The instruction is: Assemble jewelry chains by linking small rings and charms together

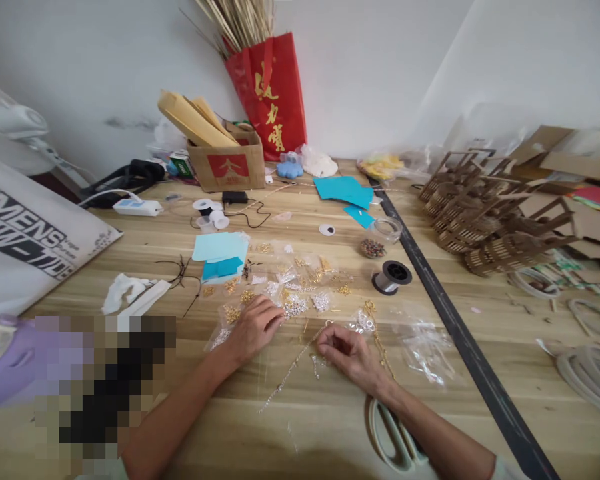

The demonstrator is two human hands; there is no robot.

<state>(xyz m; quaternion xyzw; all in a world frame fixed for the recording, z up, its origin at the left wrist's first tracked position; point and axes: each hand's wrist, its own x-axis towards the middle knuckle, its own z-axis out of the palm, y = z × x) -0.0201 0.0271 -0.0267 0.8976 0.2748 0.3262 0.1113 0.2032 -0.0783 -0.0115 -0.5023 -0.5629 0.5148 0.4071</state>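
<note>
My left hand (254,328) is over small clear bags of metal findings, its fingers bent together near a pile of silver beads (296,307). Whatever its fingertips hold, if anything, is too small to make out. A thin silver chain (293,365) stretches diagonally across the table. My right hand (349,357) has its fingers curled at the chain's upper end, beside a small ring, and seems to pinch it. Just below those fingers is a short silver chain piece (316,367). A gold chain (380,340) passes behind the right wrist. Pale-handled scissors (393,437) are partly under the right forearm.
A wire spool (393,277) and a jar of beads (373,248) stand beyond my right hand. Empty-looking plastic bags (425,347) lie to the right. Blue cards (223,257) are at back left. Woven baskets (480,220) crowd the right side, past a dark strip (450,313).
</note>
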